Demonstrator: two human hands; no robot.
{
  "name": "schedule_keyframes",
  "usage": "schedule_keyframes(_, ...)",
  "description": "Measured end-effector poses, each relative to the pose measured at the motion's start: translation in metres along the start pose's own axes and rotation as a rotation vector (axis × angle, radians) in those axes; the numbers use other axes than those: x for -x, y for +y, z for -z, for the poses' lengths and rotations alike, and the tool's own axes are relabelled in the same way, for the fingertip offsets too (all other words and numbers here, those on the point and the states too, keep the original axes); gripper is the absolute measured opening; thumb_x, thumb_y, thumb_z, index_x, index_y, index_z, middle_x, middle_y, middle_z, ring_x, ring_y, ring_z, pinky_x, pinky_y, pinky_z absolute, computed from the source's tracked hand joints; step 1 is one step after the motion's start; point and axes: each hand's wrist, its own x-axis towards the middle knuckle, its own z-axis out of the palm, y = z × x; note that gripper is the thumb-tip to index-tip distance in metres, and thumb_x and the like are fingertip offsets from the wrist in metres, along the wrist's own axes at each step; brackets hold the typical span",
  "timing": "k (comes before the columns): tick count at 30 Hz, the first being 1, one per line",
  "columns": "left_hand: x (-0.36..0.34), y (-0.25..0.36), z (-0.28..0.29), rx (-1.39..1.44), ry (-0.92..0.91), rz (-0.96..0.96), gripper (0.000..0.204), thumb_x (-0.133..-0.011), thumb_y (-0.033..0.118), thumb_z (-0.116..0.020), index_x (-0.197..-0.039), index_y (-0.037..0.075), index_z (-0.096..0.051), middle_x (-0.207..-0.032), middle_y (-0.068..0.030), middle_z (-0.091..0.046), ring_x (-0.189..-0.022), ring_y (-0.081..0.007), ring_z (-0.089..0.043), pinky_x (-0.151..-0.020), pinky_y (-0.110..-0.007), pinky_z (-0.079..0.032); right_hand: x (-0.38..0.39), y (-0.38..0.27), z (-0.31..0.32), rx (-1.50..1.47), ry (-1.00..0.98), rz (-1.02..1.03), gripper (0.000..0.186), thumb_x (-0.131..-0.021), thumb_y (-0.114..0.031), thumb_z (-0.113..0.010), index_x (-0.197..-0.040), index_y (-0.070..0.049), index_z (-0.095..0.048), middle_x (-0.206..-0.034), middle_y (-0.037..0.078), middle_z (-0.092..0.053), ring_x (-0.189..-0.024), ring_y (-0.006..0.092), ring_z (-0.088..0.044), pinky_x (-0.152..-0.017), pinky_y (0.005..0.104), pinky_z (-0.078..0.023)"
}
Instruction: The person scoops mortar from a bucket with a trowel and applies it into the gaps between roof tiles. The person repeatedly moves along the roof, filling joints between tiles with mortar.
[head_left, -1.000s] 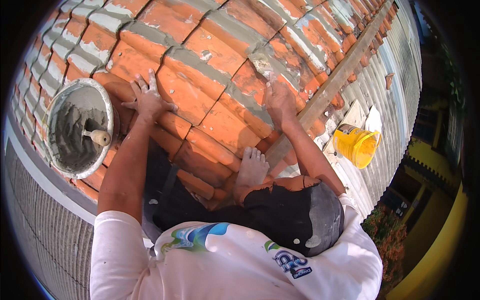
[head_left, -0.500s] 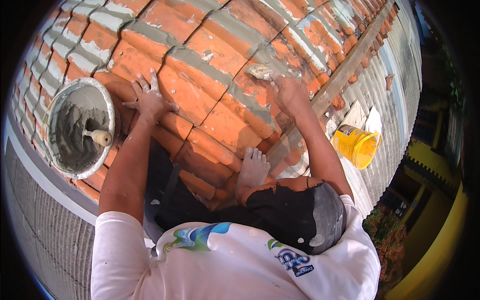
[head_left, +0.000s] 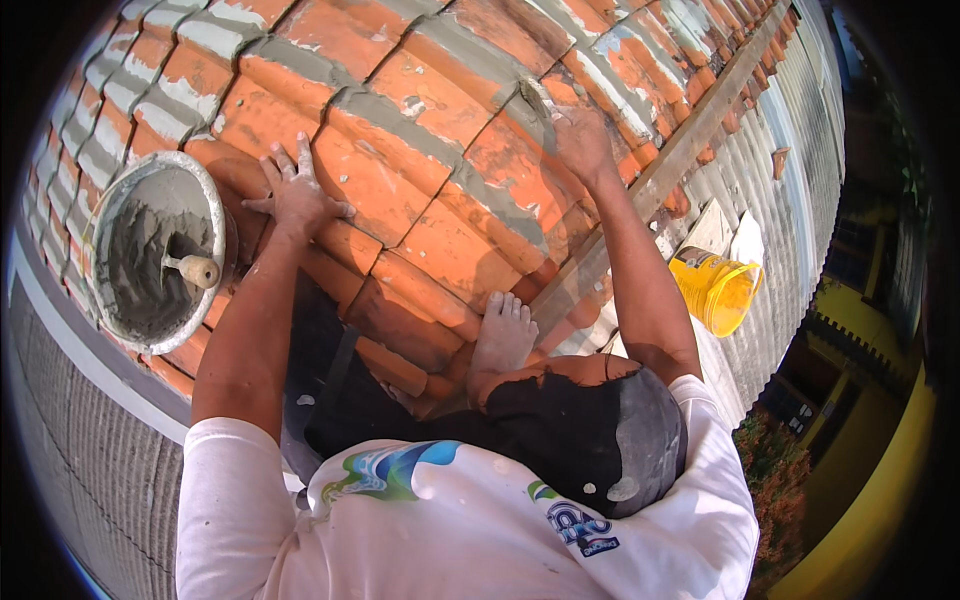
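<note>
My left hand (head_left: 300, 195) rests with fingers spread on the orange clay roof tiles (head_left: 385, 190), to the right of a mortar bucket. In my right hand (head_left: 583, 140), closed around it, is a small mortar-smeared tool (head_left: 537, 98); its exact kind is not clear. The tool's end touches the tiles beside a band of grey mortar (head_left: 470, 65) along a tile joint. The pale-rimmed bucket (head_left: 218, 235) holds wet grey mortar. Out of that mortar sticks a trowel (head_left: 195, 270) with a wooden handle, its blade partly buried.
A wooden batten (head_left: 650, 195) runs diagonally along the tiles on the right. Beyond it, a yellow bucket (head_left: 728, 300) lies tipped on corrugated roofing (head_left: 800, 215). My bare foot (head_left: 503, 335) stands on the tiles. More corrugated sheet (head_left: 80, 430) lies below the roof at left.
My right hand and its tool have moved a little farther up the tiles, and the tool has turned from lying sideways to pointing upward. My left hand stays on the tiles.
</note>
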Motion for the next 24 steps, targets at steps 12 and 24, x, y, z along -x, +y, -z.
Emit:
schedule_keyframes(12,-0.001,0.001,-0.003,-0.024,0.001,-0.008,0.157,-0.061,0.052,-0.101,-0.175,0.031,0.005,-0.182,-0.021,-0.002,-0.167,-0.045,-0.002,-0.111,-0.093,-0.019,-0.031,0.044,0.048,0.252,-0.36,0.073,0.038,-0.101,-0.027,-0.06,-0.132,-0.012,-0.077,-0.125,0.02,-0.076,-0.114,0.0394,-0.072,-0.1,0.0475,-0.055)
schedule_keyframes(24,0.0,0.002,0.0,0.003,-0.005,0.002,0.156,-0.062,0.055,-0.101,-0.175,0.033,0.003,-0.182,-0.0207,0.0,-0.167,-0.0436,-0.001,-0.113,-0.091,-0.018,0.001,0.07,0.092,0.216,-0.509,-0.087,0.038,-0.1,-0.019,-0.064,-0.135,-0.019,-0.078,-0.101,0.011,-0.082,-0.099,0.0263,-0.077,-0.093,0.0419,-0.058)
